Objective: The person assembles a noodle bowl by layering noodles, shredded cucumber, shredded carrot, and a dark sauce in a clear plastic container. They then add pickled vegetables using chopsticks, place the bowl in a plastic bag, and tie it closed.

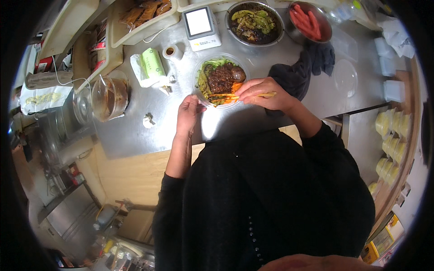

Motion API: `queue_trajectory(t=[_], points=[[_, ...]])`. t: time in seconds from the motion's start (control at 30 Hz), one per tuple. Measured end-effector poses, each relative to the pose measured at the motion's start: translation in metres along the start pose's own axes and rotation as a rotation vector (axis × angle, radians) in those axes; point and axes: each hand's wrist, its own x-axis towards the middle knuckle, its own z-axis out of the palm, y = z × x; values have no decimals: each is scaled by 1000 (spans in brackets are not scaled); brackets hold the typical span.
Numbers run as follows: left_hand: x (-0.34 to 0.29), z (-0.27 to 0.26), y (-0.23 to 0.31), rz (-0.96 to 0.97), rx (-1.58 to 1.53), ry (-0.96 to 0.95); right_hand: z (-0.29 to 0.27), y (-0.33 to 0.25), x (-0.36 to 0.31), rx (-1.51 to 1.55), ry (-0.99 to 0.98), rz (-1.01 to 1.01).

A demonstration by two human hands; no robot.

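Note:
A round see-through plastic bowl (pixel 195 74) stands on the steel table. Dark brown sauced food (pixel 223 78) fills its middle, a rounder brown piece (pixel 238 74) lies to the right, and green shreds (pixel 206 81) line the left and far sides. My left hand (pixel 187 114) pinches the bowl's near left rim between thumb and fingers. Closed around a pair of light wooden chopsticks (pixel 270 95), my right hand (pixel 266 92) is over the near right rim. The chopsticks' tips reach into the bowl, among orange shreds (pixel 235 88) at its near side.
Behind the bowl are a white device with a screen (pixel 199 25), a steel bowl of green food (pixel 253 25) and a bowl of red sticks (pixel 307 22). A dark cloth (pixel 291 74) lies right. Left are a green-wrapped tissue pack (pixel 151 65), a paper roll (pixel 172 52) and a tub (pixel 110 97).

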Motion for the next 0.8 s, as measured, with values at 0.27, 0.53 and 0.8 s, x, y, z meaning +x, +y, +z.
queue_trajectory(t=[0.27, 0.53, 0.8], points=[[-1, 3, 5, -23, 24, 12, -16, 1, -7, -27, -42, -11], [0, -2, 1, -14, 11, -30, -96, 39, 7, -648, 346, -66], [-5, -49, 15, 265, 286, 358, -122, 67, 23, -964, -64, 168]])
